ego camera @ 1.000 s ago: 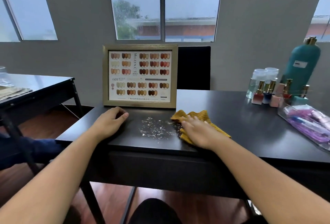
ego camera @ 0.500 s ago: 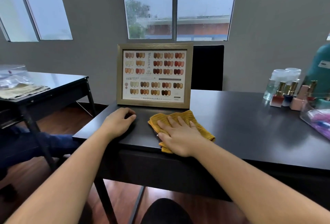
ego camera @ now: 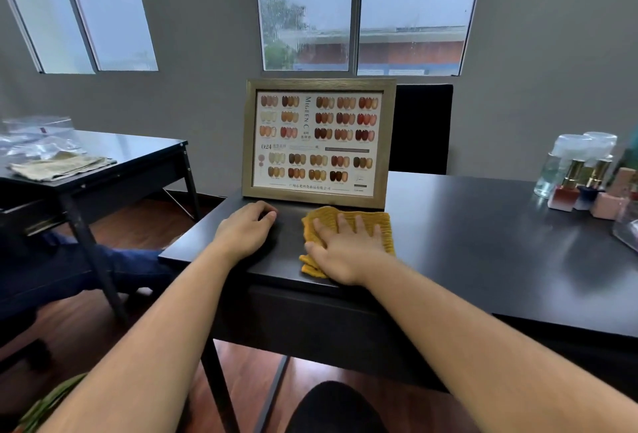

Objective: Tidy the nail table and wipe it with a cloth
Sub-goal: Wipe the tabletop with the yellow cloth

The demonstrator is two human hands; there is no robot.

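Here the black nail table [ego camera: 483, 243] is seen from above its near edge. The right hand [ego camera: 345, 248] lies flat on a mustard-yellow knitted cloth [ego camera: 383, 220], fingers straight and slightly spread, palm pressing the cloth against the tabletop; nothing is gripped. The cloth sits near the table's left front corner, its far edge just beside the base of a wood-framed nail colour chart [ego camera: 319, 142], which stands upright and tilted slightly back.

The left hand [ego camera: 247, 230] rests on the tabletop to the left of the cloth, apart from it, with the fingers loosely curled and holding nothing; its fingertips lie near the lower left corner of the frame.

At the far right of the table stands a cluster of nail polish bottles [ego camera: 564, 192] with gold caps, and just behind them are clear bottles [ego camera: 561, 160] with pale lids. A black chair back [ego camera: 423, 129] rises behind the table, to the right of the frame.

To the left, well apart, a second black table [ego camera: 138, 153] carries a folded beige cloth [ego camera: 58, 167] and clear plastic bags [ego camera: 31, 139].
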